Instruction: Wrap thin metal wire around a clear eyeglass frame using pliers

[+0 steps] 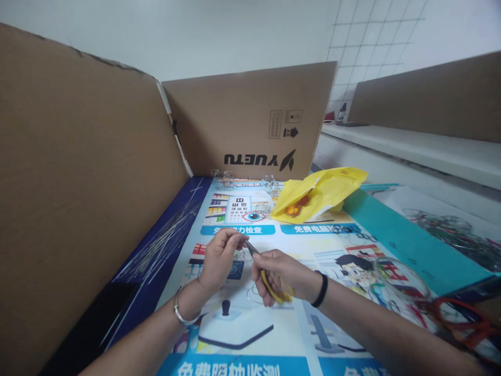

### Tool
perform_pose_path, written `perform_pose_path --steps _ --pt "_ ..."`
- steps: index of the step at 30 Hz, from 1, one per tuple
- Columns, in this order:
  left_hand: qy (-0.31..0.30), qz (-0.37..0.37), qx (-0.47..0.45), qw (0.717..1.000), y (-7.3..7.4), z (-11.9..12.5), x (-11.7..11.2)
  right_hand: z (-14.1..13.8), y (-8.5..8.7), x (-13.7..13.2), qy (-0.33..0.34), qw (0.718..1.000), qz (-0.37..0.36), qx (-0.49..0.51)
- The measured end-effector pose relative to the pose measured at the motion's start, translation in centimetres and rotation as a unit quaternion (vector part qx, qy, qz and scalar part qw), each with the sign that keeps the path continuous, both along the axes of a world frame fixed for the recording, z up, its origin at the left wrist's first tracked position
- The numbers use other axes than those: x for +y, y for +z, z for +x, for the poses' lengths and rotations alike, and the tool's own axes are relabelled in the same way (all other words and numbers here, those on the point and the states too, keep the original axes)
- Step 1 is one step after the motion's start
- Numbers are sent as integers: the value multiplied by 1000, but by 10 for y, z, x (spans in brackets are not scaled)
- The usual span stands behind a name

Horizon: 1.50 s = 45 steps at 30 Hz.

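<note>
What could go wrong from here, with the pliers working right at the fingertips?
The pliers meet the pinched fingertips of the left hand; a slip of the right hand could nip them. Whatever is pinched is too small to make out and, if dropped, might vanish on the busy poster. The left forearm could sweep the loose wires.

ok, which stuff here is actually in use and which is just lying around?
In use: pliers, yellow handles in the right hand; left hand pinched at their tip, what it grips too small to tell.
Lying about: yellow bag; thin wires by the left cardboard wall; red frames, right edge; printed poster underneath.
</note>
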<state>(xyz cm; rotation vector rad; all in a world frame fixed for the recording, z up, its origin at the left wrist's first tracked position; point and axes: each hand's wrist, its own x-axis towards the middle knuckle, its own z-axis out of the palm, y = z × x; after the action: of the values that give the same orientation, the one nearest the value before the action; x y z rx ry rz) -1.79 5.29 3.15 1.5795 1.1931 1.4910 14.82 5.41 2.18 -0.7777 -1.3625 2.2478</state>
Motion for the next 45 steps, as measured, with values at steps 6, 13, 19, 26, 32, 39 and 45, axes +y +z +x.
perform_pose_path --steps 6,13,19,26,32,39,45 --pt "-4 -11 -20 1000 -3 0 2 -1 -1 0 -15 1000 4 -1" --pt "-3 9 3 1000 -1 0 1 -1 -2 1 -16 1000 0 9" --pt "-10 9 4 1000 -1 -1 2 -1 -1 0 -17 1000 7 5" --pt "-28 -3 -15 999 -8 -2 5 -3 -3 -1 -23 999 33 -30" --pt "-33 -12 -29 999 -7 -1 5 -2 1 -4 -44 984 124 -120" --pt "-60 -68 -66 994 -3 -3 9 2 8 -2 -44 962 193 -187" --pt "-142 -143 -140 969 3 -5 10 5 11 3 -29 960 195 -200"
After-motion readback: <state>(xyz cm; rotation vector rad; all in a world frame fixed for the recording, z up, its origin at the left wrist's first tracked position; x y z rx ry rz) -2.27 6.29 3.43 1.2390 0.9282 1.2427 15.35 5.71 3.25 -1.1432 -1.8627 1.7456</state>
